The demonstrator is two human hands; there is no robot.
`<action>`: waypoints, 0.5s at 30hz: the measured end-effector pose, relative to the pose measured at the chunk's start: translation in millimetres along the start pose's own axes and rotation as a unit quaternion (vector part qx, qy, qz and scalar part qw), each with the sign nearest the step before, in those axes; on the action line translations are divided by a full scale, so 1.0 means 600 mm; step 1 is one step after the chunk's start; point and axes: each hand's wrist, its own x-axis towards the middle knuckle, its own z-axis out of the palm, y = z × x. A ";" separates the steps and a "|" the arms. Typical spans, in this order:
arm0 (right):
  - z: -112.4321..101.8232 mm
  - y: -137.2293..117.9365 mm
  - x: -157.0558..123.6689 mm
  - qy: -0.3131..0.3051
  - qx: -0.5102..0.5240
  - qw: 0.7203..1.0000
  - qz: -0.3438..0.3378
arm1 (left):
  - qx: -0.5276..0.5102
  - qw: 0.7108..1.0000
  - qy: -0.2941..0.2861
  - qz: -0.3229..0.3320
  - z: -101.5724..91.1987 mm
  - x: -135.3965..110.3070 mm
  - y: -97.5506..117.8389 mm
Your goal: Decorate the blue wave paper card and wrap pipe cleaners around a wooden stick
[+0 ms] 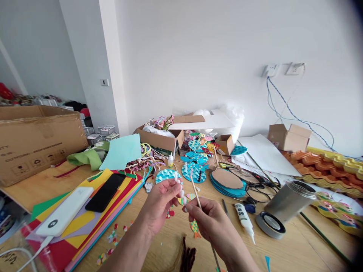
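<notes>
My left hand (159,200) pinches the upper part of a white, bumpy chenille stem (181,192) between thumb and fingers. Its lower end reaches the fingertips of my right hand (208,217). That hand is closed around a thin wooden stick (195,189), which slants up and has a pinkish tip. Beyond the hands lie blue wavy-patterned paper discs (167,175), one of them decorated with a dark strip. A small patterned paper fish (194,227) lies on the table beside my right hand. Dark brown fuzzy stems (187,257) rest at the near edge.
Left are coloured sheets (104,219) bearing a black phone (105,192) and white power bank (66,209), plus a large carton (42,141). Right are a glue bottle (244,221), metal flask (289,202), its lid (270,224), cardboard discs (228,179) and egg trays (323,170).
</notes>
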 end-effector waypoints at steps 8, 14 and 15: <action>0.001 -0.006 -0.003 0.014 -0.009 1.000 -0.009 | 0.004 0.998 0.009 -0.069 -0.004 0.002 -0.016; 0.005 -0.011 -0.006 0.096 -0.048 0.991 -0.079 | -0.122 0.984 0.062 -0.115 -0.006 0.013 -0.016; 0.007 -0.011 -0.007 0.113 -0.061 0.987 -0.098 | -0.127 0.983 0.063 -0.120 -0.006 0.014 -0.018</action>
